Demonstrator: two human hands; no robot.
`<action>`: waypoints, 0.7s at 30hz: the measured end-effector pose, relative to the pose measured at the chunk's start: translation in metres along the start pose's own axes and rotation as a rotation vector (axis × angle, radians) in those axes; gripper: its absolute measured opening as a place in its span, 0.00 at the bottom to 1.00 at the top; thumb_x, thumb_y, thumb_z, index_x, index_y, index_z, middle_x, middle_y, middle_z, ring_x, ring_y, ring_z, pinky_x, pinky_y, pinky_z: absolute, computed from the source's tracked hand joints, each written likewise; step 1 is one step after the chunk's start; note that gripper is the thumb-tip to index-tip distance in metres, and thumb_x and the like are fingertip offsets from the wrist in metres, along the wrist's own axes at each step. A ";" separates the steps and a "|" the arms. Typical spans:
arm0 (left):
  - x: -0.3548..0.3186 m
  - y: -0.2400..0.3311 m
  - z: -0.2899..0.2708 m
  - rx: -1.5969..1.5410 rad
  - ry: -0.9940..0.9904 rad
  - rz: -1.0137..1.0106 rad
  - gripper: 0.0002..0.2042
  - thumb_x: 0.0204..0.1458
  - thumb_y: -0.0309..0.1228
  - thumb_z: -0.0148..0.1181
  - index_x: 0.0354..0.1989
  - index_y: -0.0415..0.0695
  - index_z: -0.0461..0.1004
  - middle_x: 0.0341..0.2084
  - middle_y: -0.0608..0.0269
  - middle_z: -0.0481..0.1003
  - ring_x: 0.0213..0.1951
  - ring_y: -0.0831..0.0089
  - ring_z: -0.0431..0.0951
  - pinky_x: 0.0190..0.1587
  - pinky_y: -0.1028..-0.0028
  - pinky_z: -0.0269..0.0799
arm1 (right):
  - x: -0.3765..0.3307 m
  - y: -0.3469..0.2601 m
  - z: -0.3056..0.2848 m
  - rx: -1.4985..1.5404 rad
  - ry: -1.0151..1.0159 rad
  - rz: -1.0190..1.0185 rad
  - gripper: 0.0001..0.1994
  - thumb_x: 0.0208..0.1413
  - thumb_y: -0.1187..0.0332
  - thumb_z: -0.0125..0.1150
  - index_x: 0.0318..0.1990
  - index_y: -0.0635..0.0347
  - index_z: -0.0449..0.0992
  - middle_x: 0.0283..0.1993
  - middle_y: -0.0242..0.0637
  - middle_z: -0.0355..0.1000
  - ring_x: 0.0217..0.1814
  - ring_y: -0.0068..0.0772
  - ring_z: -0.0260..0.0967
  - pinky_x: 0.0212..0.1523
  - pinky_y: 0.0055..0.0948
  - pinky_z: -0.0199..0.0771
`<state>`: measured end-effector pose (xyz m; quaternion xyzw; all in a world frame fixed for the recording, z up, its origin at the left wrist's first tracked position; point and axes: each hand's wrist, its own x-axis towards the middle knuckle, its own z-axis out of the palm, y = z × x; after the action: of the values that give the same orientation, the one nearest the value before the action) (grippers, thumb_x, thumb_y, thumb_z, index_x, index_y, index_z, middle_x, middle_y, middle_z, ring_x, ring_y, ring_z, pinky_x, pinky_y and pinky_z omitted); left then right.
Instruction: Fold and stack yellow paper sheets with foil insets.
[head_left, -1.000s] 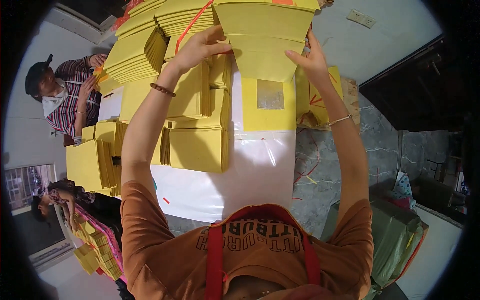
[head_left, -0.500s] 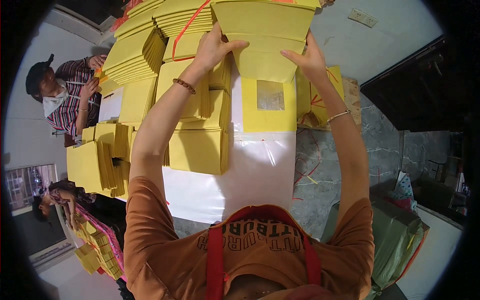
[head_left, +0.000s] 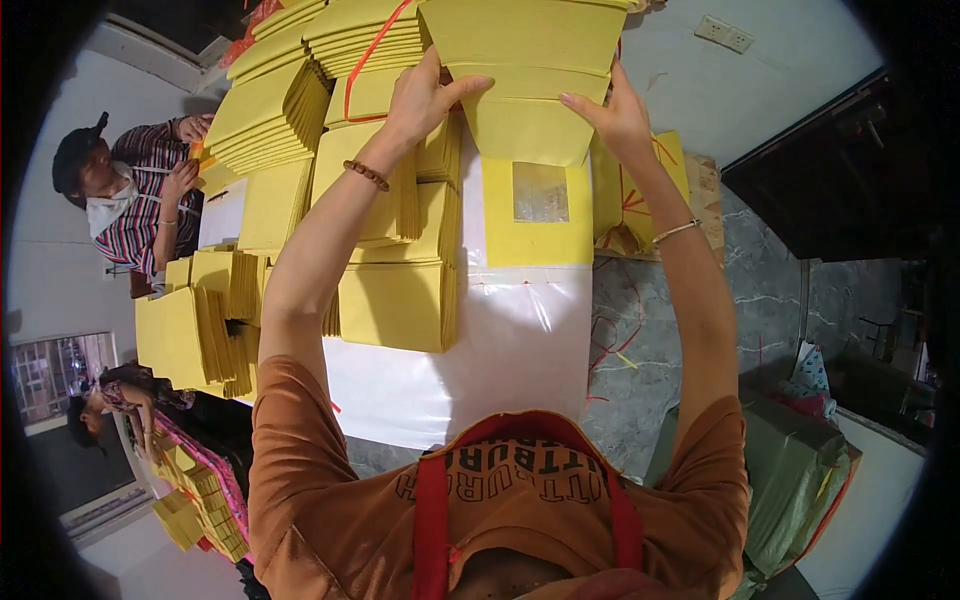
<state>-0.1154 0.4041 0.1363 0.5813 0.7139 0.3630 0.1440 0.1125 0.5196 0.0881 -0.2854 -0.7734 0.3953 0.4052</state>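
Observation:
Both arms are stretched far forward, holding a batch of yellow paper sheets point(head_left: 525, 50) at its two sides. My left hand point(head_left: 425, 100) grips the left edge, its thumb lying on the front and its fingers largely hidden. My right hand point(head_left: 618, 115) holds the right edge the same way, thumb pointing inward. Creases or overlapping edges cross the sheets, and their lower end hangs over the table. Beneath that end lies a flat yellow sheet point(head_left: 510, 242) with a silvery-grey rectangle point(head_left: 540, 192) on it.
Piles of folded yellow paper point(head_left: 395, 300) fill the table's left side; a red strap point(head_left: 372, 60) lies across some. White sheeting point(head_left: 510, 350) covers the tabletop. Right are a tied yellow bundle point(head_left: 670, 180) and a green wrapped bale point(head_left: 775, 480). Two other people point(head_left: 145, 190) work at left.
Both hands keep the same grip on the yellow sheets. The sheets have shifted very slightly; otherwise hardly anything differs.

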 end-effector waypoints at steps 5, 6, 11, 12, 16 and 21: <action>0.000 -0.005 0.003 -0.040 0.005 0.038 0.31 0.43 0.49 0.64 0.45 0.34 0.66 0.29 0.54 0.77 0.30 0.68 0.77 0.34 0.72 0.72 | 0.000 0.002 0.001 -0.064 0.010 -0.029 0.37 0.47 0.63 0.66 0.62 0.65 0.53 0.52 0.44 0.68 0.51 0.31 0.67 0.50 0.29 0.67; 0.000 -0.005 0.004 -0.040 0.004 0.038 0.31 0.43 0.49 0.64 0.45 0.34 0.66 0.29 0.54 0.77 0.30 0.68 0.77 0.34 0.72 0.72 | -0.001 0.003 0.002 -0.065 0.011 -0.029 0.37 0.47 0.63 0.66 0.62 0.65 0.53 0.52 0.44 0.68 0.51 0.31 0.67 0.50 0.29 0.67; -0.003 -0.006 0.005 -0.045 0.034 0.023 0.30 0.44 0.48 0.64 0.46 0.34 0.65 0.27 0.54 0.77 0.28 0.68 0.77 0.33 0.71 0.71 | -0.002 -0.004 0.004 -0.044 0.040 -0.034 0.39 0.43 0.56 0.65 0.62 0.59 0.55 0.53 0.48 0.67 0.55 0.47 0.64 0.53 0.38 0.63; -0.003 -0.008 0.005 -0.044 0.035 0.023 0.30 0.44 0.48 0.64 0.46 0.34 0.65 0.27 0.54 0.77 0.28 0.68 0.77 0.33 0.71 0.71 | -0.003 -0.004 0.005 -0.042 0.039 -0.035 0.39 0.43 0.56 0.65 0.62 0.59 0.55 0.53 0.48 0.67 0.55 0.47 0.64 0.53 0.38 0.63; -0.004 -0.013 0.009 -0.083 0.044 0.041 0.31 0.44 0.47 0.64 0.48 0.35 0.63 0.30 0.52 0.77 0.32 0.66 0.77 0.34 0.70 0.71 | -0.005 0.006 0.008 -0.239 0.126 -0.162 0.38 0.45 0.54 0.65 0.60 0.66 0.56 0.47 0.51 0.69 0.48 0.50 0.67 0.47 0.39 0.67; -0.009 -0.016 0.009 -0.166 0.005 0.105 0.33 0.45 0.45 0.64 0.52 0.35 0.59 0.36 0.50 0.75 0.35 0.64 0.76 0.37 0.68 0.71 | -0.006 0.013 0.014 -0.373 0.239 -0.283 0.37 0.46 0.53 0.64 0.57 0.72 0.59 0.41 0.51 0.70 0.43 0.48 0.69 0.40 0.37 0.70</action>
<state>-0.1189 0.3982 0.1176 0.6030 0.6501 0.4296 0.1706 0.1052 0.5162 0.0695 -0.2886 -0.8118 0.1488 0.4853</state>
